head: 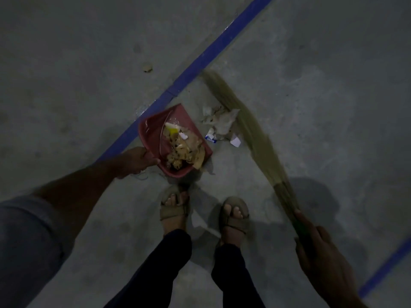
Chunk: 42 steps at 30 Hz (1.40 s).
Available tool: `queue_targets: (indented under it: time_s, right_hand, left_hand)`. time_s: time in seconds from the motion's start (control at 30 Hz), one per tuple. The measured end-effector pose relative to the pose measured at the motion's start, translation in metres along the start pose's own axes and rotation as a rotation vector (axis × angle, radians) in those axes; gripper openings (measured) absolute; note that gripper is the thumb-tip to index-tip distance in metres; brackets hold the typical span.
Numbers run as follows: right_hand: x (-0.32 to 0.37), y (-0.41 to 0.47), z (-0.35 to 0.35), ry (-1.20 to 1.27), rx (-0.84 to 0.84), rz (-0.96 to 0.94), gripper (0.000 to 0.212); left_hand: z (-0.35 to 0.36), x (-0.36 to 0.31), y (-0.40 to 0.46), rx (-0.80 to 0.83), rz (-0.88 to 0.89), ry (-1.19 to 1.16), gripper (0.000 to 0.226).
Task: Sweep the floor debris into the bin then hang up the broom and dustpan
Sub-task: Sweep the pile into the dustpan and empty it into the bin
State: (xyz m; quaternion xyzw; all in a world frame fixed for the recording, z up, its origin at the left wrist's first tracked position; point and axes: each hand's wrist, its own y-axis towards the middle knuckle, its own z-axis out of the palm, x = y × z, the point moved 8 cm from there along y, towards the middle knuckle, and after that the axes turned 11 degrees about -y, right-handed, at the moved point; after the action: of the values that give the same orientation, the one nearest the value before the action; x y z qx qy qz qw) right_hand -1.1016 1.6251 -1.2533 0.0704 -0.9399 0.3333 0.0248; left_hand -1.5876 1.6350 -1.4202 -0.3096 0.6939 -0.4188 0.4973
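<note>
Down on the floor: dustpan pinched at its rim by left hand, mouth opening rightward toward loose debris just beside it. Right hand clenched round broom, long axis running from that grip up-left, bristles lying just beyond debris, opposite dustpan. Next, likely a short leftward sweep.

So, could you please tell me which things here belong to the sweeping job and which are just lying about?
Job:
- broom, gripped by right hand
- red dustpan, held by left hand
- paper scraps beside the pan
- lone scrap past the line

Lying about:
- blue floor line
- sandals
</note>
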Motion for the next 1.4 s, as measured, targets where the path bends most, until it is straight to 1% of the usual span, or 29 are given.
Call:
queue_targets:
  time_s: [0.07,0.13,0.23,0.3,0.4,0.47,0.57,0.63,0.7,0.77,0.83,0.93,1.03,1.2,1.33,1.4]
  right_hand:
    - [-0.014,0.01,0.012,-0.04,0.027,0.055,0.092]
    - [-0.02,0.023,0.023,-0.046,0.046,0.069,0.085]
    - [-0.011,0.038,0.04,-0.054,0.101,-0.007,0.082]
    - [-0.001,0.041,0.047,-0.041,0.116,-0.08,0.083]
    - [0.006,0.035,0.053,0.017,0.137,-0.128,0.079]
    - [0.007,0.02,0.053,0.016,0.142,-0.153,0.078]
    - [0.002,-0.014,0.041,0.031,0.143,-0.154,0.078]
    - [0.0,-0.04,0.022,0.043,0.126,-0.139,0.079]
    - [0.004,-0.067,-0.003,0.049,0.109,-0.155,0.081]
    - [0.007,-0.093,-0.032,0.06,0.091,-0.158,0.078]
    - [0.013,-0.119,-0.067,0.089,0.052,-0.181,0.074]
    - [0.027,-0.166,-0.127,0.114,0.002,-0.27,0.077]
    - [0.029,-0.215,-0.188,0.128,-0.069,-0.327,0.08]
    - [0.018,-0.294,-0.276,0.125,-0.199,-0.331,0.062]
    - [0.004,-0.352,-0.306,0.1,-0.221,-0.256,0.066]
    - [0.006,-0.379,-0.316,0.073,-0.272,-0.246,0.07]
  left_hand:
    - [0.01,0.003,0.008,-0.01,-0.002,-0.008,0.022]
    - [0.023,0.002,0.017,-0.007,0.009,-0.036,0.021]
    - [0.041,-0.01,0.031,-0.005,0.051,0.07,0.023]
    - [0.054,-0.021,0.037,0.0,0.09,0.08,0.027]
    - [0.071,-0.033,0.037,-0.019,0.149,0.018,0.022]
    - [0.077,-0.035,0.029,-0.044,0.175,-0.069,0.028]
    - [0.078,-0.032,0.0,-0.083,0.159,-0.165,0.034]
    - [0.08,-0.037,-0.034,-0.107,0.175,-0.239,0.031]
    - [0.084,-0.051,-0.077,-0.132,0.211,-0.339,0.023]
    - [0.089,-0.071,-0.125,-0.166,0.25,-0.415,0.019]
    - [0.092,-0.094,-0.175,-0.221,0.266,-0.467,0.023]
    - [0.097,-0.138,-0.258,-0.279,0.313,-0.543,0.03]
    - [0.101,-0.183,-0.341,-0.319,0.356,-0.585,0.032]
    - [0.098,-0.238,-0.456,-0.371,0.408,-0.623,0.032]
    - [0.107,-0.271,-0.533,-0.39,0.499,-0.592,0.038]
    - [0.113,-0.281,-0.566,-0.414,0.529,-0.592,0.04]
